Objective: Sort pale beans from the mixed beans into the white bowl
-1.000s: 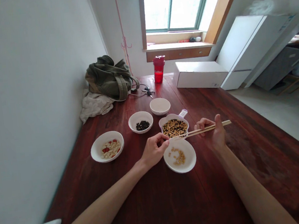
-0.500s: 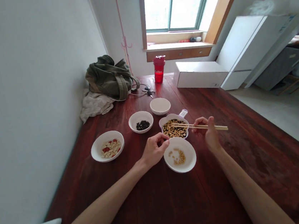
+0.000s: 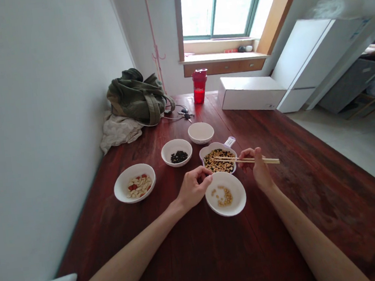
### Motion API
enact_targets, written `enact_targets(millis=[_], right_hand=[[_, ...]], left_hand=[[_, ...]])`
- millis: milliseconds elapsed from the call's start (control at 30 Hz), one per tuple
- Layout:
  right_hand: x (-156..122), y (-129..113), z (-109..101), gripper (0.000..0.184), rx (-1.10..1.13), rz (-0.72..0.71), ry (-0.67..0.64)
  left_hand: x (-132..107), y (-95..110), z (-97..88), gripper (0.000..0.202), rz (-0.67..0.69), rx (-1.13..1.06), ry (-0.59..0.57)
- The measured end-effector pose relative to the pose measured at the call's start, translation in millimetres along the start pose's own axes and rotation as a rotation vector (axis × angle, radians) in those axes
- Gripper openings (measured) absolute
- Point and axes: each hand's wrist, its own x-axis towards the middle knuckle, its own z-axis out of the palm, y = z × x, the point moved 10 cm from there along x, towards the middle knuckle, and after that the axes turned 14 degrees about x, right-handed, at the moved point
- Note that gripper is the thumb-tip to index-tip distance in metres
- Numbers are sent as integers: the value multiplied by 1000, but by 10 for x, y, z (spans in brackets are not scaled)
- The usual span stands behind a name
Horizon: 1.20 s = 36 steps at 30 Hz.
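Note:
My right hand (image 3: 257, 164) is closed around a pair of wooden chopsticks (image 3: 267, 161). Their tips reach into a white scalloped dish (image 3: 202, 151) with a short handle, filled with mixed yellow and dark beans (image 3: 217, 164). My left hand (image 3: 195, 185) is closed, thumb and fingertips at the upper left rim of a white bowl (image 3: 239, 203). Some yellow beans (image 3: 226, 197) lie in that bowl. Just behind it, nearly touching, sits the scalloped dish.
A bowl of black beans (image 3: 166, 151) and a plain white bowl (image 3: 201, 133) stand behind. Further left is a bowl (image 3: 120, 191) with pale and red pieces. At the back are a green bag (image 3: 135, 97), keys (image 3: 186, 114), a red shaker bottle (image 3: 199, 87) and a white box (image 3: 250, 93).
My right hand has shifted a little left, and the chopstick tips have moved left and slightly lower over the mixed beans. My left hand has stayed at the bowl's rim.

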Motion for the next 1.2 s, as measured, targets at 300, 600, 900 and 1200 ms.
enact_targets(millis=[300, 600, 900, 1200], right_hand=[[-9, -55, 11, 64, -33, -20, 18], [6, -21, -21, 64, -44, -19, 34], [12, 106, -106, 61, 7, 47, 89], [52, 178, -170, 62, 102, 82, 120]], left_hand=[[-5, -23, -1, 23, -9, -3, 4], [0, -9, -10, 24, -11, -14, 4], [-9, -11, 7, 22, -11, -5, 1], [-5, -31, 5, 23, -5, -7, 4]])
